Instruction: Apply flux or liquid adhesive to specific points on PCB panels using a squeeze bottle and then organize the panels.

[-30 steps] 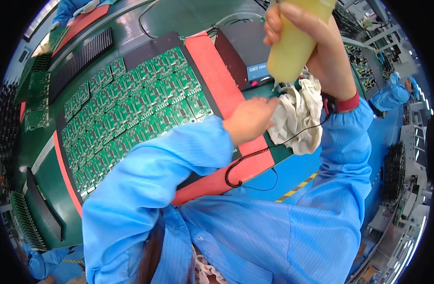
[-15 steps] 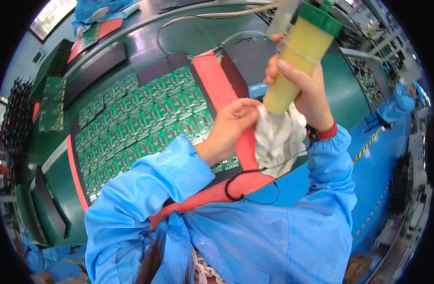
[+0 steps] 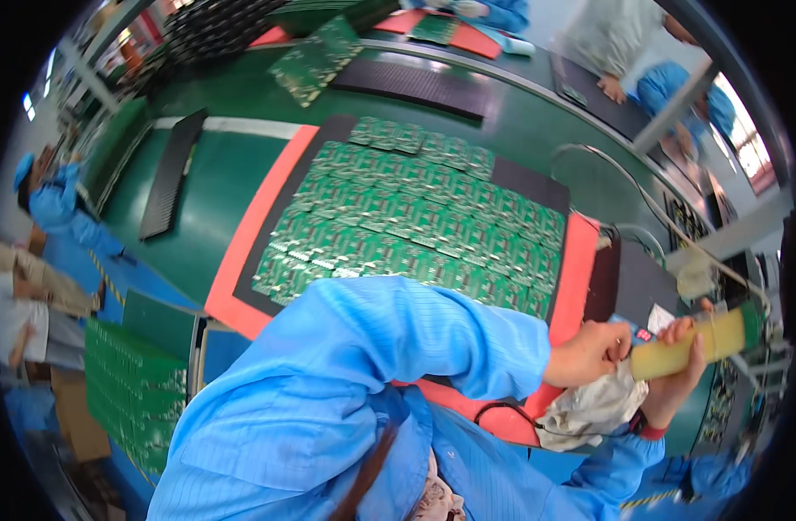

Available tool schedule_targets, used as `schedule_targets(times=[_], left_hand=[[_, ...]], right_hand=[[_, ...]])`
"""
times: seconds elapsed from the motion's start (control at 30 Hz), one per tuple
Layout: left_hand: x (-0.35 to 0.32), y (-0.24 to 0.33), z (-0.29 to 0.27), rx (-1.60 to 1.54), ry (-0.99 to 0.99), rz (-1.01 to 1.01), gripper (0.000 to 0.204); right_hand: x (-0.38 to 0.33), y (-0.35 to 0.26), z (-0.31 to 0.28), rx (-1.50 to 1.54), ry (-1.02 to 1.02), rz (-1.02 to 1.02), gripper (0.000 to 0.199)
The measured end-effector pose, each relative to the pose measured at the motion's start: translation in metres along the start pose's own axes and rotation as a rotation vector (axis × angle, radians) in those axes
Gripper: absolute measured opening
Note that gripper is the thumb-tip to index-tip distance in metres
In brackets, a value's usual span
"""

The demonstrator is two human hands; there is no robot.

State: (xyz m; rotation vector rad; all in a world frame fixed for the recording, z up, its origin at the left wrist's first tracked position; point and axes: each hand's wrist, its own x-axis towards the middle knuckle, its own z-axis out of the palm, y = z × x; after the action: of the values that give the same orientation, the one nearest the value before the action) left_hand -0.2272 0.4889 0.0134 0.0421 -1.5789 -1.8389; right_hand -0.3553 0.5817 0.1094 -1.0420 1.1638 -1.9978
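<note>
My right hand (image 3: pixel 673 395) is wrapped round a fat dispensing syringe (image 3: pixel 689 348), a translucent barrel filled with yellow material and topped by a green cap. It lies tilted, cap to the right and lower end toward my left hand (image 3: pixel 586 354). That hand is closed, fingers curled at the syringe's lower end; what they grip is hidden. Under both hands bunches a whitish cloth (image 3: pixel 593 411). To the left, rows of green circuit boards (image 3: pixel 415 217) cover a black mat (image 3: pixel 272 239) on a pink foam sheet (image 3: pixel 241 278).
Beyond the boards lies a long black ridged tray (image 3: pixel 411 87); another ridged strip (image 3: pixel 174 174) is at left. A loose green panel (image 3: pixel 315 59) stands near black racks. A thin hose (image 3: pixel 628 178) and a dark box (image 3: pixel 645 278) are at right. Co-workers surround the bench.
My view has turned, so the boards now sit more centrally and my hands farther right. The syringe has tipped from steep to nearly level, still in my right hand. My left fingers have curled tighter.
</note>
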Motion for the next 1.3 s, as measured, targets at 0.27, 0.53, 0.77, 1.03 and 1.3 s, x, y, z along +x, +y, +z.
schedule_targets(times=[0.27, 0.53, 0.77, 1.03, 1.3], left_hand=[[0.004, 0.012, 0.003, -0.095, 0.143, -0.183, 0.022], [-0.036, -0.034, 0.016, 0.191, -0.357, -0.055, 0.013], [-0.038, 0.019, -0.020, 1.007, -0.829, 0.582, 0.027], [-0.053, 0.049, -0.043, 1.055, -0.824, 0.591, 0.041], [-0.071, 0.106, -0.098, 1.013, -0.739, 0.508, 0.036]], right_hand=[[0.023, -0.008, -0.007, -0.080, 0.060, -0.009, 0.051], [0.052, -0.093, -0.099, -0.008, 0.191, -0.158, 0.047], [0.111, -0.076, -0.029, -0.433, 0.216, -0.303, 0.039], [0.175, -0.065, -0.088, -0.802, 0.586, -0.645, 0.049], [0.202, -0.010, -0.140, -1.025, 0.774, -0.801, 0.060]])
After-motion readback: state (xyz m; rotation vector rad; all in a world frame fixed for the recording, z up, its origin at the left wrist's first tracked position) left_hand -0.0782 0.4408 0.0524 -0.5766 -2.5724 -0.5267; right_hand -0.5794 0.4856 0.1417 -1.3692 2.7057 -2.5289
